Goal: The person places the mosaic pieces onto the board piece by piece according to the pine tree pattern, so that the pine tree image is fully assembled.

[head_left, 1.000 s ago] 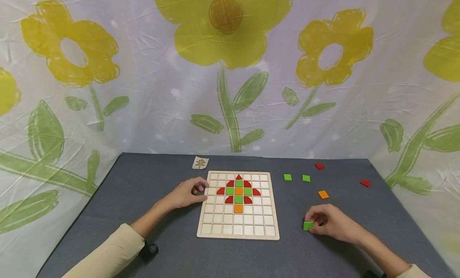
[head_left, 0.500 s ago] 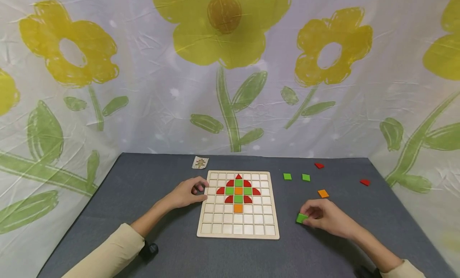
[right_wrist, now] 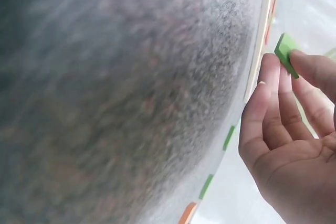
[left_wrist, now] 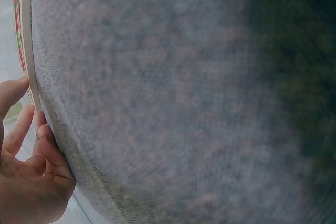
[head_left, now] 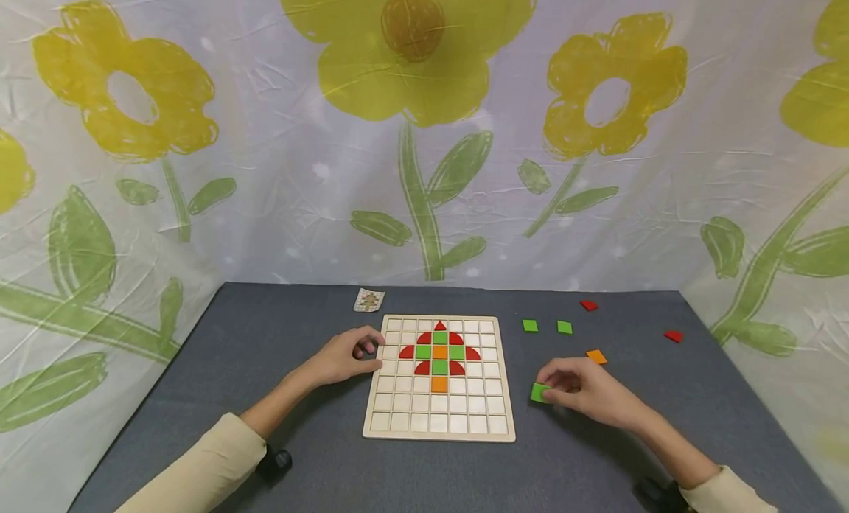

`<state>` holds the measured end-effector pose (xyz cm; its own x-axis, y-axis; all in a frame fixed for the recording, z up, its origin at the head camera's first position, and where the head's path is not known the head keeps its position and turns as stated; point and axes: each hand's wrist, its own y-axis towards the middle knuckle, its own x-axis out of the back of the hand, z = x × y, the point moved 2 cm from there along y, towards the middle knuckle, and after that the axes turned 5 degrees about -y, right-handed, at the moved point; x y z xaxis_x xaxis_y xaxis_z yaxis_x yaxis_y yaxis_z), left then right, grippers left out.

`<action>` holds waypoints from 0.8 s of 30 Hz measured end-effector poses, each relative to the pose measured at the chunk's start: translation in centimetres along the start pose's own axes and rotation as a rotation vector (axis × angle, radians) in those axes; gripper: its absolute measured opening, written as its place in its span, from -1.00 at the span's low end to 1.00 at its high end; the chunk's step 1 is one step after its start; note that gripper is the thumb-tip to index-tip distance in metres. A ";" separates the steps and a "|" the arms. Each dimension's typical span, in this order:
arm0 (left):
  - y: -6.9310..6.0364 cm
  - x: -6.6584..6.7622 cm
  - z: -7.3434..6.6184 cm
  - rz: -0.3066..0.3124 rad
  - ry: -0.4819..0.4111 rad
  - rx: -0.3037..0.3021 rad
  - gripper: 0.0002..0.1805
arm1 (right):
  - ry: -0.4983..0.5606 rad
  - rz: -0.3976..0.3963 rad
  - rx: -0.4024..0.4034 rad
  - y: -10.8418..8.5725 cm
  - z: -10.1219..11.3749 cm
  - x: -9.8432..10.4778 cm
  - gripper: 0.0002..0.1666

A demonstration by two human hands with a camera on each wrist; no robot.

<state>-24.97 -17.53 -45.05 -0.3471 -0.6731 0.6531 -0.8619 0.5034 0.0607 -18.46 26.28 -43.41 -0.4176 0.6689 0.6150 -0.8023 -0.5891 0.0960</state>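
In the head view, a wooden grid board (head_left: 398, 424) lies mid-table. Red, green and orange pieces form a tree-like pattern in its upper cells. My left hand (head_left: 343, 356) rests by the board's left edge, its thumb and fingertips touching the rim, as the left wrist view also shows. To the right of the board, my right hand (head_left: 600, 393) pinches a green square tile (head_left: 539, 393) between thumb and fingers. The right wrist view shows that green tile (right_wrist: 285, 53) held tilted, clear of the tabletop.
Two green tiles (head_left: 530, 326) lie beyond the board's right side. An orange tile (head_left: 597, 357) sits just behind the right hand. Red pieces (head_left: 589, 305) are scattered farther back and right. A small patterned card (head_left: 369, 300) lies behind the board's left corner.
My right hand has carried the green tile leftward and slightly away from me, closer to the board, and the tile has turned flatter. The left hand stays at the board's edge.
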 end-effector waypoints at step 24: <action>-0.1 0.0 0.1 0.004 0.007 0.000 -0.65 | 0.040 -0.017 0.117 5.3 1.6 -2.7 -0.79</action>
<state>-24.94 -17.63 -45.09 -0.3478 -0.6671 0.6587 -0.8604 0.5063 0.0584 -20.90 20.69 -43.31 -0.4229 0.6954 0.5810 -0.7550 -0.6249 0.1985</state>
